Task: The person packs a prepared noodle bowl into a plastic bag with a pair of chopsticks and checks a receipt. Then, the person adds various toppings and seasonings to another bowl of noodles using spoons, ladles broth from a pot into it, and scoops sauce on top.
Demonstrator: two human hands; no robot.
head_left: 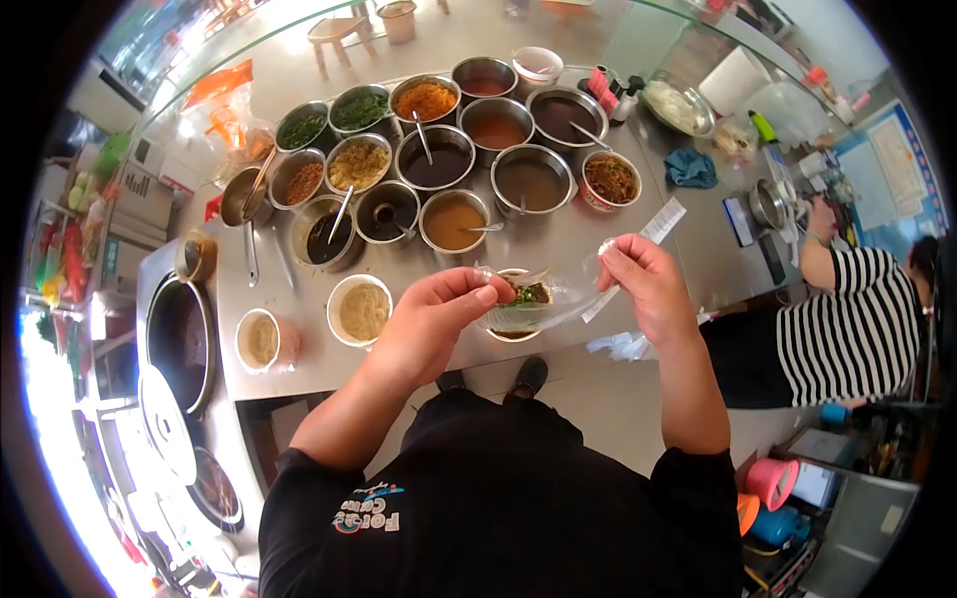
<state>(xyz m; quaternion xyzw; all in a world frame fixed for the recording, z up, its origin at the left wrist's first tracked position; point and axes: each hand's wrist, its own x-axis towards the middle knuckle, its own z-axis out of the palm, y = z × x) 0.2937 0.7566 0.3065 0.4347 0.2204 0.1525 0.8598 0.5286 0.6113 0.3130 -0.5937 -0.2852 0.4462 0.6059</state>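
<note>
A clear plastic bag [566, 294] is stretched between my two hands above the counter. My left hand [439, 311] pinches one side of it between thumb and fingers, and my right hand [646, 284] pinches the other side. Below and partly behind the plastic stands a bowl [514, 336] of dark sauce with chopped greens on top. Left of my left hand is a white tub of pale noodles [361, 311]. Another tub of noodles [263, 341] stands farther left. A printed paper strip [662, 221] lies behind my right hand.
Several steel pots of sauces and toppings, including a dark sauce pot [435, 159], fill the counter's back. A bowl of chopped topping [611, 181] stands at their right. Hot-looking large vats [181, 339] sit left. A person in a striped top [847, 324] works at right.
</note>
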